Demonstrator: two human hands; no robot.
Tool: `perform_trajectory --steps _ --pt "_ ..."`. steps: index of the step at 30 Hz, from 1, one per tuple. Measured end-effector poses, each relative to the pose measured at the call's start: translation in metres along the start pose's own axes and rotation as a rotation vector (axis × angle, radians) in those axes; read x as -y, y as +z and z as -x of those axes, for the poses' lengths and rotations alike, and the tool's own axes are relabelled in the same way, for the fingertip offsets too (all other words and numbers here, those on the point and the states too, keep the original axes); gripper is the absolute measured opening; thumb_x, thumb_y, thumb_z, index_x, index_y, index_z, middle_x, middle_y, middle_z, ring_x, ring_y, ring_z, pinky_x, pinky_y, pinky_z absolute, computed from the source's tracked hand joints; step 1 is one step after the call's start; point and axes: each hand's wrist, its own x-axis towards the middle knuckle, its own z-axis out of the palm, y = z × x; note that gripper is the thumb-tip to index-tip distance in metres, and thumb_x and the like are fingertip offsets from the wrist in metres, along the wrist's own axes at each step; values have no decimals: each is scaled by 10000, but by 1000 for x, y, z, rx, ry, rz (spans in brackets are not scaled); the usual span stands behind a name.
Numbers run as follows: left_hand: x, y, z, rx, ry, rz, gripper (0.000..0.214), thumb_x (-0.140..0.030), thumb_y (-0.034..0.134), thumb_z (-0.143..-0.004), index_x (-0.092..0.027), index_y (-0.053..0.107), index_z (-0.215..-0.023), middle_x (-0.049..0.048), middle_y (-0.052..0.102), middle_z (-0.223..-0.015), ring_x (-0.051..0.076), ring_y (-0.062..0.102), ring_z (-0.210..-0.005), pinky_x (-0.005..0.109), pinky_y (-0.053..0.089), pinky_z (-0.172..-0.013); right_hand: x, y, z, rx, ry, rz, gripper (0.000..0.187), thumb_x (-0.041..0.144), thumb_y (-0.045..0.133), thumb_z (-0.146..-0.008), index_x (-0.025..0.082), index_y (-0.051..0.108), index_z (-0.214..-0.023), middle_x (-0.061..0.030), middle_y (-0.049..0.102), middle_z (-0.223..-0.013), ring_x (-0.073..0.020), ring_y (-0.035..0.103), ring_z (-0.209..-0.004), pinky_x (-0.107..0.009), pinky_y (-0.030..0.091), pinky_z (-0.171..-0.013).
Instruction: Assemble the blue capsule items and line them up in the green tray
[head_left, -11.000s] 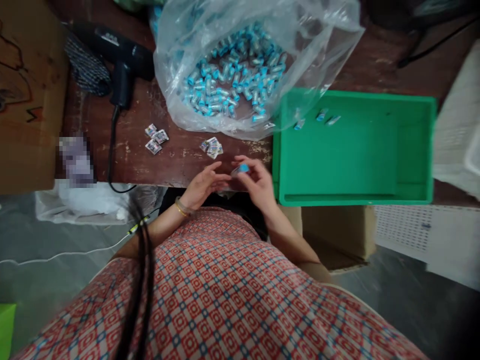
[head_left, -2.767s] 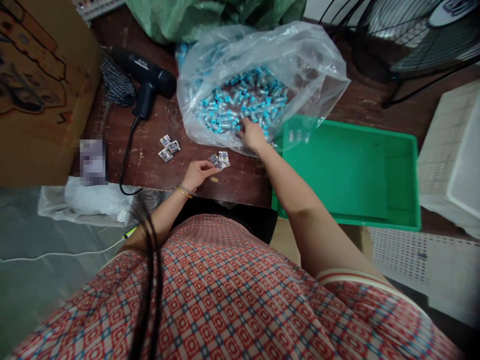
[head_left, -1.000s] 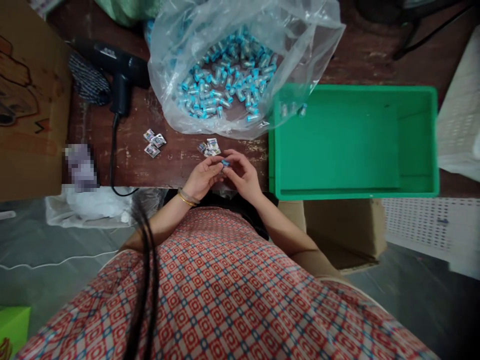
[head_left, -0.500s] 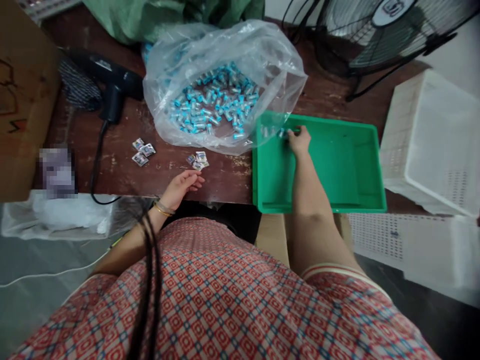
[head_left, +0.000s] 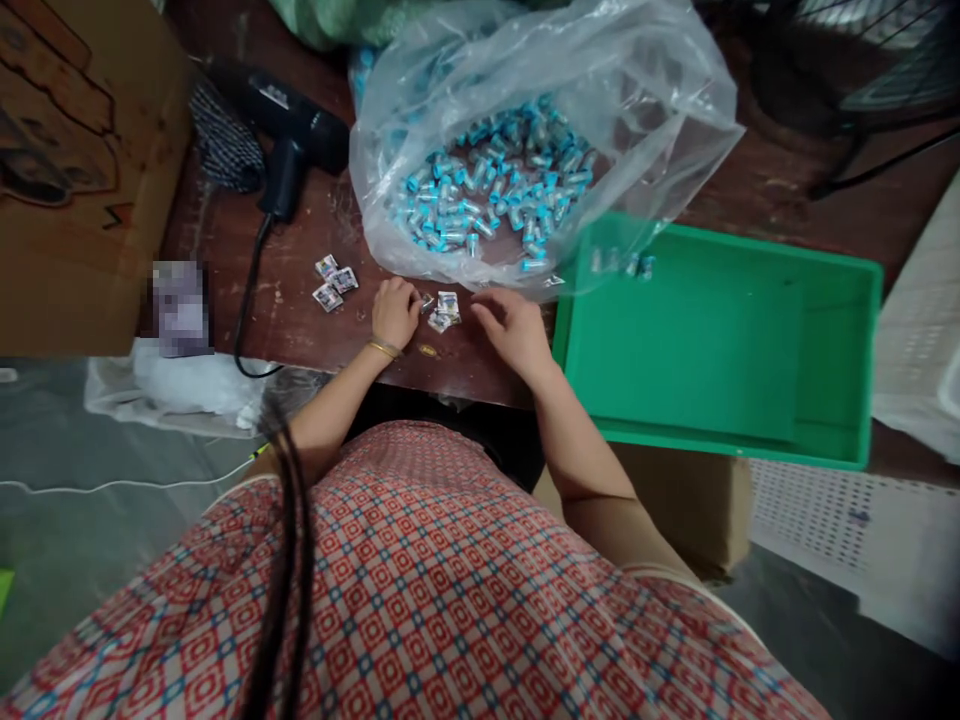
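Note:
My left hand (head_left: 396,314) rests on the brown table with fingers curled, the fingertips on a small printed packet (head_left: 426,301). Just right of it lies a little pile of similar square packets (head_left: 445,311). On the pile's other side, my right hand (head_left: 516,332) hovers with thumb and fingers apart, holding nothing. A second group of packets (head_left: 335,283) sits farther left. Behind both hands spreads a clear plastic bag (head_left: 660,90) with many small clear vials with blue ends (head_left: 480,190). Several vials (head_left: 637,265) lie in the green tray (head_left: 712,455), at its far left corner.
A black heat gun or hair dryer (head_left: 289,150) lies at the left, its cord running over the table's front edge. A cardboard box (head_left: 90,180) stands at far left. A fan (head_left: 847,100) is at back right, and white crates (head_left: 919,330) stand beyond the tray.
My right hand has left the vials in the green tray and moved left to the packet pile. My left hand has moved to the pile's left side, fingers curling. The view has shifted.

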Motion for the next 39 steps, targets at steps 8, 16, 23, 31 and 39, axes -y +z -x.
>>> perform_trajectory --steps 8,16,23,31,39 --pt "-15 -9 8 39 -275 827 368 -120 839 -680 -208 677 -999 -41 686 -771 123 630 -689 248 497 -701 -47 2 -91 -62 15 23 207 374 704 -960 230 737 -1105 -83 776 -1026 -237 682 -894 -441 563 -943" --pt "-22 -27 24 128 -420 1015 344 -182 870 -649 -164 687 -939 -20 718 -747 118 684 -625 219 508 -586 -51 -2 -120 -54 -28 47 176 334 707 -946 224 726 -1083 -93 732 -1085 -262 661 -1032 -474 529 -1047" --pt "-39 -29 37 252 -341 946 444 -241 922 -670 -189 662 -1026 -7 756 -811 131 702 -654 226 509 -602 9 -2 -28 294 27 -377 337 544 636 -989 231 757 -1020 -23 716 -909 -166 612 -786 -321 512 -744" --pt "-42 -26 47 397 -296 858 405 -403 918 -727 -166 733 -999 18 713 -780 137 614 -643 284 480 -646 1 10 -5 267 144 -470 446 680 692 -927 237 704 -980 31 601 -713 -115 464 -581 -286 370 -567" --pt "-50 -31 48 188 124 201 164 -222 777 -803 -206 635 -724 66 646 -845 265 588 -945 409 458 -946 14 -12 1 193 -176 -7 183 357 692 -980 290 771 -1132 -88 695 -1153 -258 649 -987 -404 518 -889"
